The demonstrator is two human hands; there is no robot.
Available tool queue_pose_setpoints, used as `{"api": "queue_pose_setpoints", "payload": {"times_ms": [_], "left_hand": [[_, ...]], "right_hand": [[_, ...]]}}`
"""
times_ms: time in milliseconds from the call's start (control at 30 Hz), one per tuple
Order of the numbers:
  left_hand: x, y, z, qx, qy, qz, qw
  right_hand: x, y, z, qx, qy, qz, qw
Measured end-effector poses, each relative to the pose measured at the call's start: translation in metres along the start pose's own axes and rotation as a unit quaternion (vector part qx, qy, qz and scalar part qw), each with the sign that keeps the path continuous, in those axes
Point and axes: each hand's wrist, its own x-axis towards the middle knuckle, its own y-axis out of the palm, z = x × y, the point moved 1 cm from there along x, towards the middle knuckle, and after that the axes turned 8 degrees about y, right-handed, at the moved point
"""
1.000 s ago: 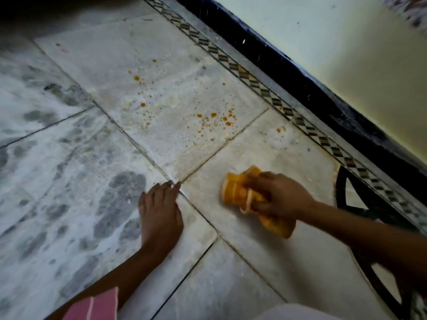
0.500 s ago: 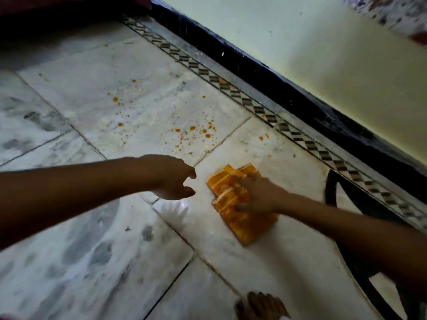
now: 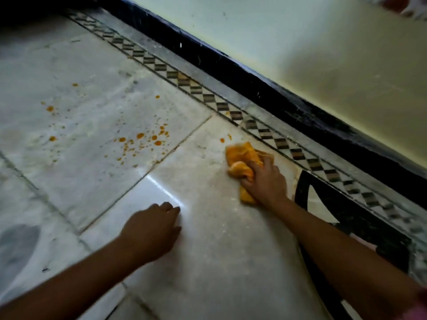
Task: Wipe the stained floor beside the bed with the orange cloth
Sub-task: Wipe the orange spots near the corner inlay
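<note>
1. Head view: right grip point(image 3: 265, 181), a bare hand, is clamped on the orange cloth point(image 3: 241, 155). Fingers curl over its bunched folds and press it to the floor point(image 3: 208, 262).
2. Cloth sits far right on a pale marble tile, just beside the chequered border strip point(image 3: 208, 98). One end sticks out beyond the fingers, another below the heel of the hand.
3. Two small orange spots point(image 3: 225, 137) lie just beyond the cloth's far-left edge, apart from it.
4. Main orange stains point(image 3: 141, 142) are on the next tile to the left, w/ more scattered drops point(image 3: 49, 109) further left. None are under the cloth.
5. Left grip point(image 3: 150, 232) is near-centre, low over the floor, fingers loosely curled, holding nothing. It's blurred, so can't tell if the tips touch the tile.
6. Beyond the border strip runs a black skirting point(image 3: 254, 84), then a pale wall point(image 3: 300, 42).
7. A black curved frame point(image 3: 346, 215), poss. metal, stands on the floor at right, behind the right forearm.
8. Grey blotch point(image 3: 18, 245) marks the tile near left.
</note>
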Motion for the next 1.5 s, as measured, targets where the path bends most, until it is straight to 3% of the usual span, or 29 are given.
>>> {"api": "queue_pose_setpoints", "payload": {"times_ms": [67, 133, 267, 333, 400, 500, 567, 667, 733, 800, 933, 1033, 1100, 1200, 1333, 1400, 1500], "left_hand": [[0.014, 0.018, -0.018, -0.005, -0.043, -0.016, 0.999], [0.021, 0.03, -0.021, -0.033, -0.058, -0.084, 0.994], [0.029, 0.039, -0.008, -0.051, -0.033, -0.123, 0.991], [0.032, 0.039, -0.004, -0.063, -0.019, -0.144, 0.987], [0.035, 0.042, -0.005, -0.083, -0.022, -0.149, 0.985], [0.039, 0.041, -0.01, -0.108, -0.044, -0.163, 0.98], [0.044, 0.038, -0.014, -0.116, -0.058, -0.182, 0.975], [0.052, 0.035, -0.014, -0.146, -0.095, -0.202, 0.964], [0.057, 0.034, -0.011, -0.15, -0.11, -0.211, 0.96], [0.061, 0.034, -0.006, -0.15, -0.108, -0.221, 0.958], [0.064, 0.035, -0.006, -0.157, -0.108, -0.226, 0.955], [0.063, 0.039, -0.007, -0.147, -0.112, -0.22, 0.958], [0.06, 0.041, -0.005, -0.144, -0.116, -0.222, 0.957], [0.055, 0.039, 0.0, -0.172, -0.153, -0.225, 0.947], [0.049, 0.041, 0.016, -0.205, -0.194, -0.253, 0.926], [0.05, 0.043, 0.024, -0.212, -0.205, -0.261, 0.919], [0.052, 0.045, 0.024, -0.205, -0.202, -0.268, 0.919]], "right_hand": [[0.0, 0.009, 0.031, 0.026, 0.008, 0.006, 1.0], [-0.036, 0.015, 0.035, 0.047, -0.085, 0.027, 0.995], [-0.101, 0.004, -0.045, 0.042, -0.229, 0.036, 0.972], [-0.082, 0.0, -0.081, 0.005, -0.21, 0.011, 0.978], [-0.04, -0.001, -0.089, -0.01, -0.137, -0.021, 0.99], [0.029, 0.004, -0.046, 0.032, 0.026, -0.054, 0.998], [0.05, 0.011, -0.003, 0.041, 0.067, -0.045, 0.996], [0.023, 0.021, 0.035, 0.057, -0.035, -0.012, 0.998], [-0.02, 0.019, 0.018, 0.056, -0.145, 0.004, 0.988], [-0.049, 0.013, -0.027, 0.062, -0.181, 0.013, 0.981], [0.001, 0.003, -0.079, 0.006, -0.023, -0.022, 0.999], [0.067, 0.006, -0.032, 0.015, 0.063, -0.053, 0.996], [0.094, 0.014, 0.024, 0.024, 0.054, -0.038, 0.998], [0.079, 0.029, 0.094, 0.027, -0.032, 0.006, 0.999], [-0.002, 0.028, 0.062, 0.074, -0.213, 0.025, 0.974], [-0.012, 0.017, 0.01, 0.082, -0.19, 0.021, 0.978], [0.032, 0.006, -0.031, 0.014, -0.052, -0.002, 0.999]]}}
